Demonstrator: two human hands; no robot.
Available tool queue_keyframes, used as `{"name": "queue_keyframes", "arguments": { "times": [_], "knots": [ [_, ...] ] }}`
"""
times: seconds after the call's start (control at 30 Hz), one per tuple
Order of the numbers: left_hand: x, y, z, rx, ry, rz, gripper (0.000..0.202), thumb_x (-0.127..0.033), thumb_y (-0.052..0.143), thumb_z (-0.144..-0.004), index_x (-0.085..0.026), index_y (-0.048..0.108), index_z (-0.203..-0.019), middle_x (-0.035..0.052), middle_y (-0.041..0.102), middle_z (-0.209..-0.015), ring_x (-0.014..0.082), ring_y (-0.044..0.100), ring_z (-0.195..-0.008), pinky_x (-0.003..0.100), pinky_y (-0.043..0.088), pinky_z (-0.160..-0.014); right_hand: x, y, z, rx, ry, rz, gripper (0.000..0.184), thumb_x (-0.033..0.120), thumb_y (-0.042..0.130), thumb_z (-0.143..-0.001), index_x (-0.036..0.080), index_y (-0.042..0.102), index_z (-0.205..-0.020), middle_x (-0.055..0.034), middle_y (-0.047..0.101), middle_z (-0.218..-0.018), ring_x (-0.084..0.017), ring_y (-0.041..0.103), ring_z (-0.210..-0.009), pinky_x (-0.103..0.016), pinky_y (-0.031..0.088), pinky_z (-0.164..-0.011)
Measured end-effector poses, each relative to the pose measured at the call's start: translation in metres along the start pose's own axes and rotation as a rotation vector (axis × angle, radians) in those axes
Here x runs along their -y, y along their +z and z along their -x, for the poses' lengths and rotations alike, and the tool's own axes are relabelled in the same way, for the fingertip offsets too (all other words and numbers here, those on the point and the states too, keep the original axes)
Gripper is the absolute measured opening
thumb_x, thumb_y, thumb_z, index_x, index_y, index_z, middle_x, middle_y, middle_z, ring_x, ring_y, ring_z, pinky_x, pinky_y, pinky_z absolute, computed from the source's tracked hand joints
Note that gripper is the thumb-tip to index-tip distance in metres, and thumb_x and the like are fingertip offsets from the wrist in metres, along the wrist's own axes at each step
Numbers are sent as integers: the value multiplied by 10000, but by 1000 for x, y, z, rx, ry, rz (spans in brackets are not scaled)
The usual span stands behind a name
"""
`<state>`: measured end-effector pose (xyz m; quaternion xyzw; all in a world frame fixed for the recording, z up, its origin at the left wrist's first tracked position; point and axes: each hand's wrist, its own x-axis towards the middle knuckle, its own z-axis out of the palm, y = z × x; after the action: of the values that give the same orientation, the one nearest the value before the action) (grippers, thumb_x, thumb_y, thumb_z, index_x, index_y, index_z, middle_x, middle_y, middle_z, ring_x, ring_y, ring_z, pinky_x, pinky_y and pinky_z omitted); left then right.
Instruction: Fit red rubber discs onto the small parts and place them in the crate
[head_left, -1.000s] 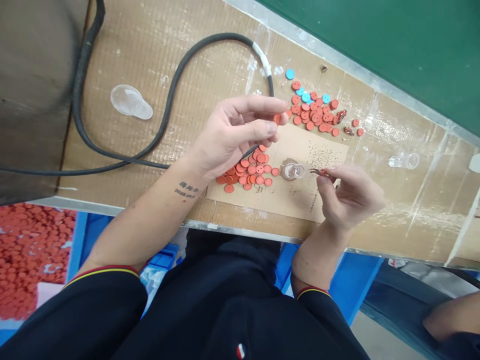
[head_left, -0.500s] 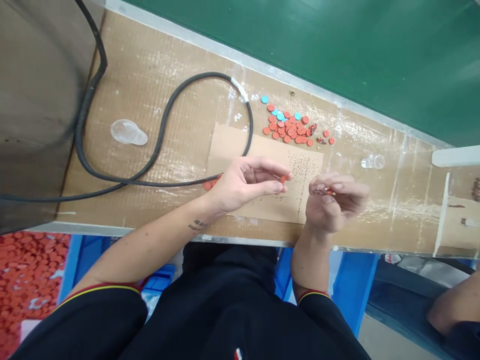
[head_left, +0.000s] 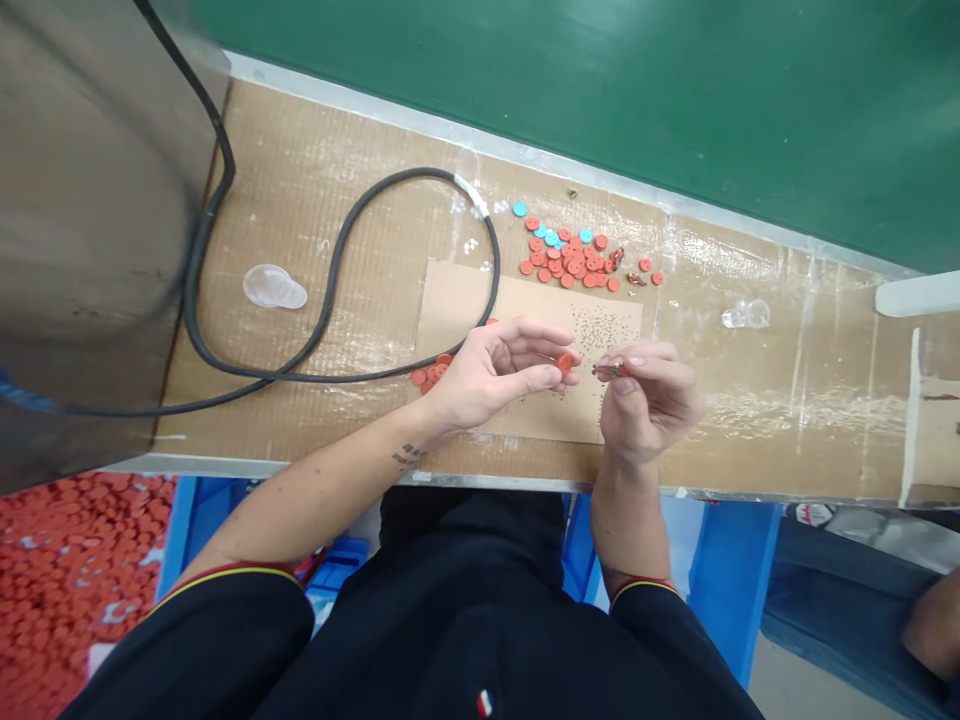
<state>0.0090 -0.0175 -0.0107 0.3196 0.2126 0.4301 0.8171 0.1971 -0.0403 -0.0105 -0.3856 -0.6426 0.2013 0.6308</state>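
My left hand [head_left: 491, 372] pinches a small red disc [head_left: 565, 362] between thumb and forefinger above a brown cardboard sheet [head_left: 457, 295]. My right hand [head_left: 646, 400] is closed on a thin reddish metal piece [head_left: 609, 371] whose tip points at the disc, almost touching it. Under my left hand lies a small heap of red discs [head_left: 431, 372], mostly hidden. A larger heap of red and blue discs [head_left: 574, 258] lies further back on the bench.
A black cable [head_left: 337, 260] loops across the cardboard-covered bench [head_left: 787, 400]. Clear plastic caps [head_left: 274, 287] lie at the left and small clear pieces [head_left: 746, 315] at the right. A blue bin of red discs [head_left: 60, 580] stands lower left. Another person's arm [head_left: 934, 625] shows lower right.
Both hands came down toward the near edge of the cardboard sheet and closed the gap, bringing the metal piece up to the disc. The view tilted, and the small clear dish is now hidden.
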Motion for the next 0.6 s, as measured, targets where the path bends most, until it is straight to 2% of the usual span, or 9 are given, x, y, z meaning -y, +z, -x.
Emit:
{"name": "queue_keyframes", "arguments": {
  "times": [0.17, 0.3, 0.47, 0.6],
  "knots": [
    [2, 0, -1, -8, 16, 25, 329, -307, 939, -804, -192, 757, -1053, 49, 827, -1007, 167, 813, -899, 242, 666, -830, 0, 1, 2, 18, -42, 76, 230, 237, 724, -1003, 346, 770, -1201, 8, 730, -912, -158, 720, -778, -334, 614, -682],
    [0, 1, 0, -28, 9, -20, 313, -336, 949, -790, -172, 761, -979, 67, 820, -994, 189, 813, -923, 266, 672, -848, 3, 5, 1, 38, -70, 66, 246, 211, 702, -1013, 331, 759, -1220, -1, 743, -939, -179, 768, -852, -339, 668, -703],
    [-2, 2, 1, -45, 2, 10, 285, -324, 957, -773, -188, 779, -950, 42, 806, -942, 153, 795, -834, 238, 668, -775, 5, 6, 2, 40, -47, 43, 261, 177, 704, -1004, 318, 758, -1217, -5, 740, -942, -189, 786, -877, -320, 681, -660],
    [-4, 2, 1, -65, -34, 1, 318, -383, 965, -757, -176, 778, -911, 59, 807, -955, 165, 792, -839, 276, 680, -813, 5, 6, 1, 51, -68, 54, 302, 131, 727, -978, 309, 756, -1220, -4, 761, -960, -187, 796, -885, -330, 698, -699]
  ]
}}
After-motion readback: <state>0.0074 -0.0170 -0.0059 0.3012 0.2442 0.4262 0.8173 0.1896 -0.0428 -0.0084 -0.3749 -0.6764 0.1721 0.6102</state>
